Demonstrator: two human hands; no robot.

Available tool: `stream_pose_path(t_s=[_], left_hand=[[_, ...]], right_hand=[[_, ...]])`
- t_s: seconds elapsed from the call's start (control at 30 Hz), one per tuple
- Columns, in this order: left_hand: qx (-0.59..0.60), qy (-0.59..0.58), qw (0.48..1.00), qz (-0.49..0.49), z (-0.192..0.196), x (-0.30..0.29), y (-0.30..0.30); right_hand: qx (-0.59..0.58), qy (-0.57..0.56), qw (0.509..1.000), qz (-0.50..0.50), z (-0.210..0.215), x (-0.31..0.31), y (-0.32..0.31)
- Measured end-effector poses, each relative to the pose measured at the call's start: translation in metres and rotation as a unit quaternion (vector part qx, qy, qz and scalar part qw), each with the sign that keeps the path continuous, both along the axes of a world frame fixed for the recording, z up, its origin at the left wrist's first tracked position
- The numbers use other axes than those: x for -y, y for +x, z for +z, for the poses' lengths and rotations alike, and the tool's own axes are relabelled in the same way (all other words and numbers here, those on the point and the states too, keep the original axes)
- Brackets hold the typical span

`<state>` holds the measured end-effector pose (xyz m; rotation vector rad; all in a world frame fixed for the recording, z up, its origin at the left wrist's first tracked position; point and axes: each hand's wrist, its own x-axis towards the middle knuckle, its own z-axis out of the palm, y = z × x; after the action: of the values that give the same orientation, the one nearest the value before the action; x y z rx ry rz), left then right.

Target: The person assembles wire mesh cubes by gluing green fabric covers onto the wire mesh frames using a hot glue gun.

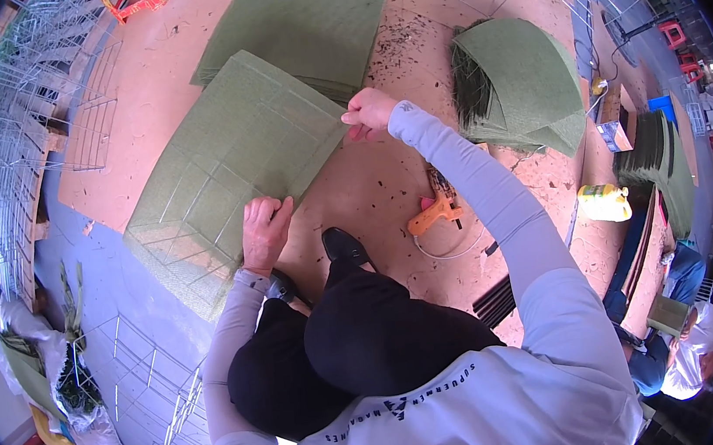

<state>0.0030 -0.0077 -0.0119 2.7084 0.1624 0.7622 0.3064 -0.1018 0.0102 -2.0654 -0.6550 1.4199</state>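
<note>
1. Brown board point(369, 181): I see the green sheet point(269, 114) overhanging its left edge, a wire frame point(177, 196) showing through.
2. I have the right arm point(493, 189) stretched forward, its hand point(370, 114) pinching the sheet's right corner.
3. My left hand point(266, 228) bends, half-curled, at the near edge; grip, I can't tell.

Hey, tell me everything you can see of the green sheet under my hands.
The green sheet looks thin, roughly rectangular and partly see-through, like woven mesh, paler toward its lower left. It lies slanted ahead of you, its far part overlapping larger green sheets in view. Thin metal wires show across it; whether above or beneath is unclear. Your right hand pinches its right corner, and your left hand is at its near edge.
</note>
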Motion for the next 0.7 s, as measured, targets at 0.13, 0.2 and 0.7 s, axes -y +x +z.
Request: stream_pose_path(t_s=[0.13, 0.2, 0.7], left_hand=[[0.001, 0.013, 1.000, -0.003, -0.004, -0.001, -0.001], [-0.001, 0.017, 1.000, -0.007, -0.005, -0.001, -0.001], [-0.013, 0.072, 0.997, -0.012, -0.004, 0.001, 0.003]], right_hand=[[0.059, 0.031, 0.998, 0.002, -0.001, 0.005, -0.008], [0.060, 0.044, 0.997, -0.001, 0.000, 0.007, -0.008], [0.169, 0.130, 0.976, 0.042, -0.014, 0.016, -0.001]])
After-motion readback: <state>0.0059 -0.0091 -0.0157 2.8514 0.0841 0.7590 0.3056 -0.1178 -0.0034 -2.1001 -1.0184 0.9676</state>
